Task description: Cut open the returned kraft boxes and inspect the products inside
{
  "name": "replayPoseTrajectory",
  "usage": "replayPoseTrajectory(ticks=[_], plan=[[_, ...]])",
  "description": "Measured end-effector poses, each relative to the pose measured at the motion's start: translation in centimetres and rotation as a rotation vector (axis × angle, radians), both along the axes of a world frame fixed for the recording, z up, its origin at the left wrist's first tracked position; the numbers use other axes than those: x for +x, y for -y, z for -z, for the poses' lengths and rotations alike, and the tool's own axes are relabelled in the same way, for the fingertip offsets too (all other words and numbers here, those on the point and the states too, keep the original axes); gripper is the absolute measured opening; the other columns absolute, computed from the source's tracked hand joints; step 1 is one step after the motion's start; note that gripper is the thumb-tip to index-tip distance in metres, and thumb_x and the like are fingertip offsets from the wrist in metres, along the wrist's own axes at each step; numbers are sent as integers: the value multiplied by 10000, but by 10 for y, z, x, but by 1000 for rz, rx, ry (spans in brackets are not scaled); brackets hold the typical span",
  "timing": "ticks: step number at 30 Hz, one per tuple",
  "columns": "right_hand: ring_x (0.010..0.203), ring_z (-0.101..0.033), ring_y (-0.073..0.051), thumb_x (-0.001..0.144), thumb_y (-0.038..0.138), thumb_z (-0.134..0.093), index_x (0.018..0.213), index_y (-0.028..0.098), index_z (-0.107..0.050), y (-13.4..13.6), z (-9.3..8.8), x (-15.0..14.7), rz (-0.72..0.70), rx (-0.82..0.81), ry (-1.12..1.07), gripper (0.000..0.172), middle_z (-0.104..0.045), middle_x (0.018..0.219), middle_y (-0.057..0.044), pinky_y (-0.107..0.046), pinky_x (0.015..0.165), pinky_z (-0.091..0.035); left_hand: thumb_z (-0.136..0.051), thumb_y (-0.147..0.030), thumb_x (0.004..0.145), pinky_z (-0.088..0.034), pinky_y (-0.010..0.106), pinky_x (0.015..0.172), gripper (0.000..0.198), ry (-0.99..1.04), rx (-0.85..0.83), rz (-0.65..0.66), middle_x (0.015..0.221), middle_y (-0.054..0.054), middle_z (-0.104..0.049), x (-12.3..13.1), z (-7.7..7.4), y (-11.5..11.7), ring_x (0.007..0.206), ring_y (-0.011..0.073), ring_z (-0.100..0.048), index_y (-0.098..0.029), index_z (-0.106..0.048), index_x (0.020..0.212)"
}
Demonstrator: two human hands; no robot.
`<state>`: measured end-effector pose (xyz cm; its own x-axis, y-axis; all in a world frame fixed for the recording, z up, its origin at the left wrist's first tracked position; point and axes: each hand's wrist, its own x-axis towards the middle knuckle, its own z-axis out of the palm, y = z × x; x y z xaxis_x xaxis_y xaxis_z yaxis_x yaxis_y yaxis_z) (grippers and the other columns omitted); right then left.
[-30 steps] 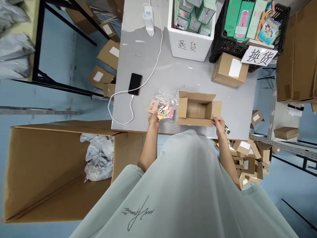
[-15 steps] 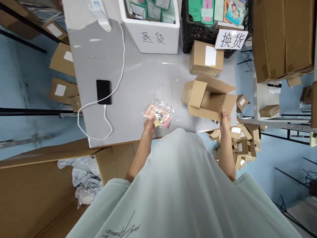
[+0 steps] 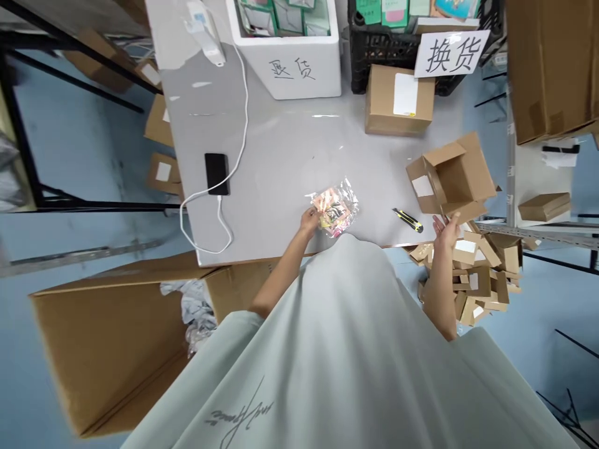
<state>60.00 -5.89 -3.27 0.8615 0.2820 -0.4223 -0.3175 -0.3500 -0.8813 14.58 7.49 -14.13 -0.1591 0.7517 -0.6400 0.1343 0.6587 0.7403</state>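
Observation:
My left hand is closed on the near-left edge of a clear plastic bag with pink and yellow printed contents at the table's front. What exactly is inside, the glare hides. On the right, my right hand has its fingers apart, palm up, just below an opened cardboard box. This box is tilted, its flaps spread and a white label on its left side; whether a fingertip still touches its lower flap I cannot tell. Between the hands lies a yellow and black utility knife on the grey table.
A closed carton, a white foam box and a black crate stand at the back. A phone with a white cable lies left. Discarded boxes are heaped on the floor right; a large carton stands lower left.
The opened box has moved right, off the utility knife, and turned; my right hand's fingers have come off its wall and spread. My left hand keeps hold of the plastic bag. The view has shifted.

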Motion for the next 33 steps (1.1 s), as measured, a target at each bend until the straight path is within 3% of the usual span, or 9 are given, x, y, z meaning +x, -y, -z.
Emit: replayPoseTrajectory(ticks=[4,10,13,15,18,20,22,26,33], plan=[[1045,-887,-248,1032,906,-225,1294,271,-583,28,17,-33,9,-48,131,775,-725,1384,-161,-365,826,-708,-864,-280,825,-577,411,1078,383,-160,-24,-19,1096,102,-821,-5,4,-12,1130,288,-745,-181,-781,1186],[695,-771,-180,861,905,-610,1031,251,-613,32,40,-115,-343,-155,39,676,-752,923,-28,-274,623,-598,-836,-228,850,-541,384,1133,477,-287,14,-2,1123,90,-824,-7,6,-32,1161,272,-747,-189,-781,1322],[863,-807,-208,847,763,-754,1044,233,-681,-1,44,-146,-657,-155,29,571,-816,1000,-69,-315,776,-659,-818,-208,861,-534,386,1147,379,-326,50,19,1159,115,-835,-7,3,-38,1151,275,-756,-174,-817,1239],[1133,-815,-266,882,631,-793,1156,213,-727,-33,45,-162,-858,-121,116,504,-843,1230,-152,-397,1019,-666,-801,-199,866,-531,391,1159,314,-348,76,24,1202,132,-842,-8,-1,-39,1153,275,-757,-170,-834,1177],[1442,-715,-333,906,434,-826,1372,159,-729,-82,47,-182,-1108,-154,213,550,-747,1547,-232,-463,1275,-541,-771,-193,874,-546,401,1142,247,-357,91,30,1219,142,-853,-10,-5,-36,1130,274,-757,-168,-846,1108],[1488,-681,-344,918,359,-823,1467,132,-703,-109,48,-193,-1201,-228,239,605,-729,1590,-232,-469,1329,-480,-760,-189,874,-564,403,1104,207,-337,81,47,1173,140,-860,-13,-8,-33,1086,273,-757,-167,-849,1060],[1394,-722,-343,937,332,-803,1421,153,-733,-125,47,-203,-1258,-314,242,521,-801,1478,-191,-472,1284,-505,-767,-183,856,-576,403,1066,189,-298,61,76,1106,130,-861,-16,-10,-30,1035,270,-760,-169,-851,1025],[1145,-775,-322,984,359,-736,994,236,-783,-129,40,-217,-1279,-363,273,133,-883,1148,-96,-440,1118,-567,-775,-154,816,-554,415,1094,248,-226,27,104,1106,117,-852,-20,-11,-23,1059,277,-765,-176,-848,1052],[911,-702,-252,993,708,-684,854,250,-694,-103,3,-235,-1270,-56,123,480,-769,874,-46,-359,927,-596,-870,-251,873,-540,438,1146,237,-51,-34,84,1158,123,-835,-8,-15,3,1236,336,-736,-199,-797,1092]])
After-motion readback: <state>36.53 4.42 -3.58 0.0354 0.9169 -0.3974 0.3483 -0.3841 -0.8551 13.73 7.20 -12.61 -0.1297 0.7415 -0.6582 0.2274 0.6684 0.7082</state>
